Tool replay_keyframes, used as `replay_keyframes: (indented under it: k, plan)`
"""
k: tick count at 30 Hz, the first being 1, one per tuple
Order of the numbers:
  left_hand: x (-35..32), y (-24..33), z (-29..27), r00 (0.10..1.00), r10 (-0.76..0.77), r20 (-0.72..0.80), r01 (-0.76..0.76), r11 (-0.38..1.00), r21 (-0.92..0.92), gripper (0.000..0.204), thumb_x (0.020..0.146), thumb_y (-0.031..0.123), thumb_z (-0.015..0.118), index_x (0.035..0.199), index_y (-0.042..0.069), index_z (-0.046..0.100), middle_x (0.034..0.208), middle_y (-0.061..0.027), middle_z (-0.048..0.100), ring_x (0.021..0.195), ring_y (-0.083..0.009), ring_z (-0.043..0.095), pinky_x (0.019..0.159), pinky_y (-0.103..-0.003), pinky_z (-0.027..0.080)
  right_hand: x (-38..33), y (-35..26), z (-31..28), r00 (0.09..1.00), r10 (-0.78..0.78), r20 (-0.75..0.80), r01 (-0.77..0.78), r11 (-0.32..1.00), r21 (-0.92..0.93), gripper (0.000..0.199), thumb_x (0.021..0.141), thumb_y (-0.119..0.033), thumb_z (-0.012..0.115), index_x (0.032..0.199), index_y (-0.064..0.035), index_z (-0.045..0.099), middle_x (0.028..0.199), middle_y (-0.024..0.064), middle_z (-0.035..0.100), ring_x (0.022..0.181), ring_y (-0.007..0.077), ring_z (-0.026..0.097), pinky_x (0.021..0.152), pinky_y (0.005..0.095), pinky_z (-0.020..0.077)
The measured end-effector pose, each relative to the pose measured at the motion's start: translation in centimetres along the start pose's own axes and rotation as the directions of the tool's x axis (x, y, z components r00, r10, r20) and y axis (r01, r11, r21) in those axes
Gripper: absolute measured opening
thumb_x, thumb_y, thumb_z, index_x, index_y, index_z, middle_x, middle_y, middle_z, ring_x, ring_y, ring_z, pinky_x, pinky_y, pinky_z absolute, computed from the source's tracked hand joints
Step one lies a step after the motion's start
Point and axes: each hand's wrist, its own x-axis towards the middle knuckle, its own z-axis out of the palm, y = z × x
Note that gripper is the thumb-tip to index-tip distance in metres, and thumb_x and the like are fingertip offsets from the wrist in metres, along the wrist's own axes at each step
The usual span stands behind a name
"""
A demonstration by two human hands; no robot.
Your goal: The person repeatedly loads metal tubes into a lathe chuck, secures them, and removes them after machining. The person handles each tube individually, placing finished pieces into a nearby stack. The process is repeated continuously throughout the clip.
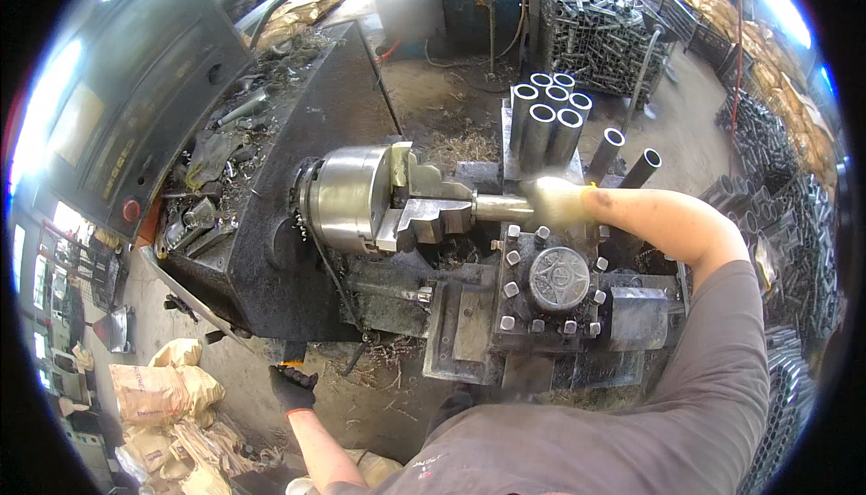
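Head view: a metal tube [502, 208] extends left from the right grip [557, 201] (blurred: closed or apart, cannot tell).

Person in dk grey-brown short-sleeve fabric T-shirt [577, 445], mismatched work gloves.
L hand: blk work glove [293, 389] w/ thin red-orange cuff edge [299, 411]. R hand: off-white work glove [554, 200], blurred, w/ bit of yellow trim [591, 187] at wrist. R sleeve [717, 319] plain, hem approx. at elbow; forearms bare. Small pale-and-reddish print [426, 468] on shirt, too tiny to make out.
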Motion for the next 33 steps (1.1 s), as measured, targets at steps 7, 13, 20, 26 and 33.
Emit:
replay_keyframes:
  k: [7,13,20,26,33]
  plan:
    - [0.9,0.2,-0.6,0.999,0.025,0.037,-0.027,0.997,0.066,0.047,0.107,0.054,0.051,0.072,0.022,0.053,0.059,0.004,0.048,0.051,-0.0198,0.045,0.071,-0.052,0.052,3.2,-7.3,-4.3,0.977,-0.155,0.149,0.084,0.913,0.399,0.075,0.089,-0.016,0.073,0.156,-0.0008,0.042,0.114,0.0205,0.072,0.088,0.0254,0.074,0.07,0.0352,0.0621]
    - [1.1,-1.3,-0.8,0.974,0.228,0.016,-0.225,0.944,0.241,0.048,0.109,0.055,0.05,0.101,0.01,0.068,0.068,-0.0059,0.061,0.055,-0.0215,0.055,0.066,-0.047,0.057,2.7,5.3,3.3,0.998,0.045,0.048,-0.013,0.846,-0.533,0.024,0.079,-0.015,0.074,0.098,-0.0014,0.078,0.092,0.0233,0.077,0.085,0.0355,0.077,0.076,0.0459,0.0611]
    - [-13.2,8.6,10.6,-0.121,0.936,0.33,-0.777,-0.296,0.555,0.034,0.108,0.03,0.062,0.128,0.003,0.066,0.114,-0.0148,0.071,0.102,-0.0286,0.069,0.088,-0.044,0.056,-8.3,8.3,3.3,0.791,0.249,-0.558,-0.187,0.968,0.166,0.053,0.073,-0.027,0.09,0.114,-0.003,0.066,0.096,0.0204,0.075,0.088,0.0392,0.073,0.081,0.0466,0.058]
    - [-14.6,24.6,29.5,0.093,0.751,0.654,-0.485,-0.539,0.688,0.06,0.107,0.04,0.048,0.159,0.014,0.039,0.131,-0.0203,0.072,0.119,-0.0407,0.069,0.097,-0.055,0.053,-16.6,3.7,3.8,0.461,0.46,-0.759,-0.245,0.888,0.39,0.033,0.083,-0.019,0.083,0.106,0.0026,0.073,0.092,0.0153,0.077,0.083,0.0212,0.075,0.074,0.0366,0.0592]
    - [-14.9,28.0,34.7,0.269,0.733,0.625,-0.445,-0.481,0.755,0.065,0.105,0.052,0.044,0.159,0.017,0.039,0.133,-0.0235,0.071,0.115,-0.0451,0.071,0.094,-0.061,0.053,-28.4,-3.8,9.2,0.348,0.44,-0.828,0.378,0.742,0.553,0.044,0.08,-0.003,0.074,0.123,0.0033,0.067,0.113,0.0126,0.076,0.098,0.0204,0.073,0.085,0.0335,0.0597]
